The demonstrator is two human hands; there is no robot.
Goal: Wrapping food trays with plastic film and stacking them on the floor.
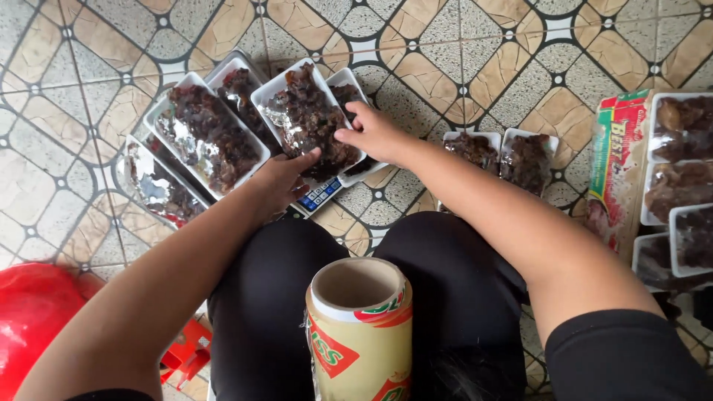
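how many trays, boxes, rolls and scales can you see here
white trays of dark food: 11, namely 5 in the pile by the hands, 2 on the floor to the right, 4 in the box
cardboard box: 1
wrap roll: 1
scale, mostly hidden: 1
total: 14

The left hand and right hand both grip the top tray.

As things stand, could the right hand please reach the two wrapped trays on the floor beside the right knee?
Probably yes: the right hand is nearby, with bare tile between it and the two wrapped trays.
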